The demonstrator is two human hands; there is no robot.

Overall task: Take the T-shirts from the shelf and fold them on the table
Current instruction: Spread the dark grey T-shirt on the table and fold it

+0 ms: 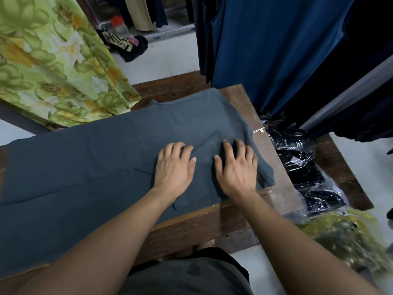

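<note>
Both hands flat on a grey T-shirt spread over the wooden bench.

The T-shirt point(89, 167) lies stretched across the bench point(240, 99), its right end doubled over in a fold near the bench's right edge. The left hand point(173, 167) rests palm down on the cloth with fingers slightly bent, its grip holding nothing. The right hand point(236, 169) presses just beside it on the folded part, fingers spread and gripping nothing. Packets in clear plastic point(297, 158) lie to the right of the bench, below hanging blue garments point(265, 50). A green flowered cloth point(53, 67) hangs at left.
</note>
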